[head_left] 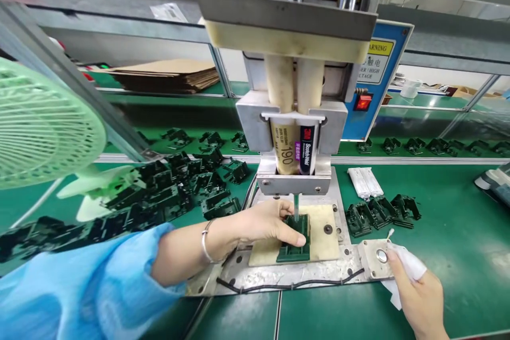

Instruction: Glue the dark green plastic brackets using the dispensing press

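My left hand (266, 223) grips a dark green plastic part (295, 244) on the beige fixture plate (322, 244), right under the thin nozzle (296, 206) of a glue dispenser. The dispenser holds a twin adhesive cartridge (294, 149) in a metal clamp. My right hand (418, 297) rests at the right end of the metal base plate (279, 276), closed on a white wipe (408, 268) with a cotton swab tip poking up, its fingertip next to a round metal button (381, 255).
A heap of dark green parts (175, 191) lies left of the machine, and a few more (380, 212) sit to its right beside a white packet (364, 181). A green fan (40, 127) stands at far left. More parts line the rear conveyor (430, 146).
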Demonstrator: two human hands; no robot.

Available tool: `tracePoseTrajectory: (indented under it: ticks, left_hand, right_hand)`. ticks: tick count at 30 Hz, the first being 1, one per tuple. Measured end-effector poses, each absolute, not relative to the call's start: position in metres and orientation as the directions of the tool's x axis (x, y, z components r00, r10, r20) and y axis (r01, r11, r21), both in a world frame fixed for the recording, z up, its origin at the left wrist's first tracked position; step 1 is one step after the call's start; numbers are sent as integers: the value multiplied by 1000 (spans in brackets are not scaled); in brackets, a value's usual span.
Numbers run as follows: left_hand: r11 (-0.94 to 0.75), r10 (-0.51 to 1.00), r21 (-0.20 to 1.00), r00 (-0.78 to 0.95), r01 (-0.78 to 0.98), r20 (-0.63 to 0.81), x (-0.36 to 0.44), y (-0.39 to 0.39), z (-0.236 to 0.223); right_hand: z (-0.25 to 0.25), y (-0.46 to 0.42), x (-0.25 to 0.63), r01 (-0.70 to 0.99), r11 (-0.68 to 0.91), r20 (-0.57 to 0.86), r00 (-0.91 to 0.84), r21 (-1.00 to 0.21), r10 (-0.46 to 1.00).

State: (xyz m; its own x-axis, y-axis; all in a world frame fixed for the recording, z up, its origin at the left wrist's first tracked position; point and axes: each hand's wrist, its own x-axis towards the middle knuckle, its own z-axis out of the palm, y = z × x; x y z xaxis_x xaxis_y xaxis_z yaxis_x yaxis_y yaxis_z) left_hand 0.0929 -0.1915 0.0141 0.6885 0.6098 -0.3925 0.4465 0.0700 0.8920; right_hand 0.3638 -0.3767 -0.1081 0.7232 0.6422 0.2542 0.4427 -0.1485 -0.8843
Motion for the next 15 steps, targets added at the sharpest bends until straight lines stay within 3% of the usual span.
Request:
tracePoseTrajectory:
  ticks: [3,10,15]
  left_hand:
    - [72,643,916,683,395,-345,94,-188,4]
    - [-259,763,889,644,379,-52,86,-202,-17]
    - [-366,809,749,587,552,-37,84,-201,-13]
  right_hand:
    - [-108,-377,363,439,-158,245,725,-885,643]
    - [-116,-378,377,426,-176,212,717,-888,664]
    - [-118,-380,376,465,-194,251,731,-864,635]
